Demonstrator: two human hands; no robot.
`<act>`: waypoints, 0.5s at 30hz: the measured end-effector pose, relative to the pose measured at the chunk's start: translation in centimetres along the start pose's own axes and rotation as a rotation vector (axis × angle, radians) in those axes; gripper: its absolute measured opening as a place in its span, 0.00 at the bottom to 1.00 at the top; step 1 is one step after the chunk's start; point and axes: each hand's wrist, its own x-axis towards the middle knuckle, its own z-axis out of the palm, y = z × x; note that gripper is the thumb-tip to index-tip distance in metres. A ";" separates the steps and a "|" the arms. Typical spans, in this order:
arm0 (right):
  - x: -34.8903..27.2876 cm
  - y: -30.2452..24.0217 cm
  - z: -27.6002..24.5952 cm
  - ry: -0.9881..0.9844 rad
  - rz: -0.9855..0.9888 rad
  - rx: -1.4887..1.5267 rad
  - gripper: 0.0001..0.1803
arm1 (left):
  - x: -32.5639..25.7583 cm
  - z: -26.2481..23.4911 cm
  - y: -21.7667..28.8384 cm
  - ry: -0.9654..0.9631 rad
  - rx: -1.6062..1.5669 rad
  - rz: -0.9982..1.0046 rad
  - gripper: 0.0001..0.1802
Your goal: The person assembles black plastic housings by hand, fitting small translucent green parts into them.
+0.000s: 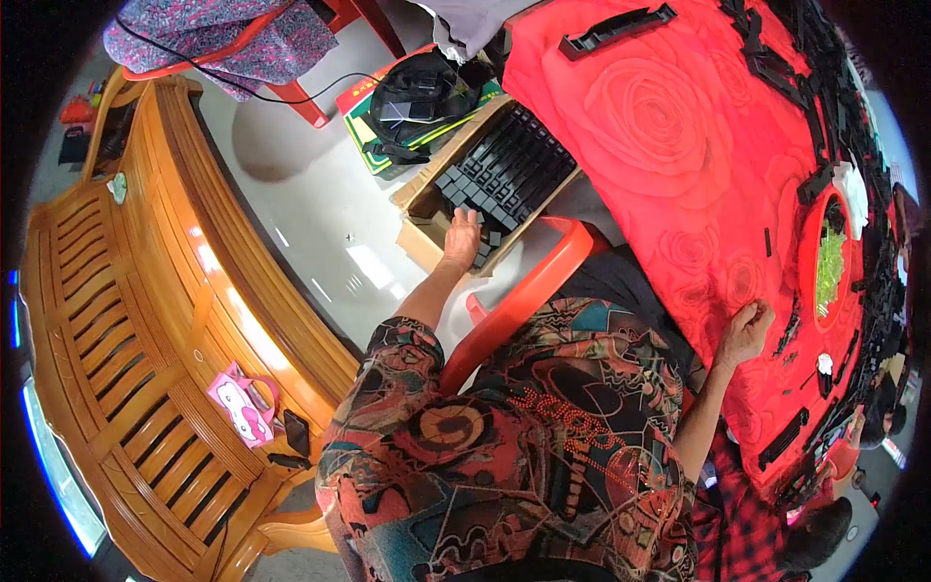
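My left hand (463, 236) reaches down to my left into a cardboard box (419, 239) on the floor. Rows of black plastic parts (509, 170) fill the box. The fingertips rest on the nearest parts, and the fingers hide whether they grip one. My right hand (745, 331) lies on the red rose-patterned tablecloth (669, 145) near the table's edge, its fingers curled shut with nothing visible in them. Small black parts (787, 328) lie just to the right of it.
A red plastic chair (529, 286) stands between me and the box. A long wooden bench (145, 320) with a pink bag (240, 403) fills the left. A red round tray (810, 254) of green pieces and many black parts (613, 31) cover the table. Another person (824, 529) sits at the lower right.
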 end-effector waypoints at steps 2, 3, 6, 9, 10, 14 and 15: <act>0.1 -0.2 0.1 -0.015 -0.005 -0.026 0.08 | -0.2 0.1 -0.2 0.041 -0.056 -0.029 0.12; 0.1 -0.3 0.0 0.006 -0.025 -0.024 0.08 | -0.1 0.2 -0.1 0.083 -0.101 -0.046 0.14; 0.1 -0.3 -0.1 0.014 -0.020 -0.028 0.07 | 0.1 0.5 0.0 0.127 -0.151 -0.080 0.16; 0.0 -0.2 0.0 0.004 0.001 -0.027 0.08 | 0.4 1.0 0.5 0.112 -0.186 -0.178 0.17; 0.0 -0.1 0.0 0.009 0.001 -0.022 0.08 | 0.6 1.2 0.7 0.097 -0.215 -0.254 0.18; 0.0 -0.2 0.0 0.005 -0.003 -0.007 0.07 | 0.4 1.4 0.8 0.209 -0.276 -0.280 0.22; 0.1 -0.3 -0.1 0.011 -0.009 0.004 0.07 | 0.4 1.3 0.8 0.247 -0.323 -0.315 0.24</act>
